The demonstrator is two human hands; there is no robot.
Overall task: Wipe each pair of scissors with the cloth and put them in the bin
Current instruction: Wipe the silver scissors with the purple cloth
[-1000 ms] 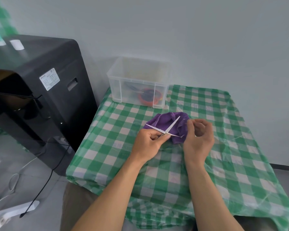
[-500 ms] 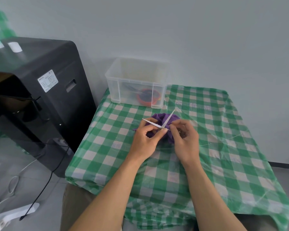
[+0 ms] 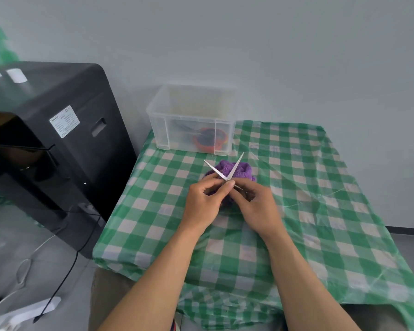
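Observation:
A small pair of metal scissors point(image 3: 234, 167) is held above the table with its two blades spread in a V pointing away from me. My left hand point(image 3: 204, 204) pinches the scissors at the pivot with thumb and fingers. My right hand point(image 3: 258, 209) curls around the handle end, which is mostly hidden. The purple cloth point(image 3: 243, 172) lies crumpled on the table behind and under the blades, partly covered by both hands. The clear plastic bin point(image 3: 191, 111) stands at the table's far left corner; orange-handled scissors point(image 3: 208, 139) lie inside it.
The table wears a green and white checked cover point(image 3: 320, 211). A black machine point(image 3: 53, 130) stands on the floor to the left, with a black cable point(image 3: 65, 275) and a white power strip point(image 3: 22, 314) below. A grey wall lies behind the bin.
Both hands have drawn together at the scissors and moved slightly away from me. The blades have swung up from pointing left and right into an upright V over the cloth.

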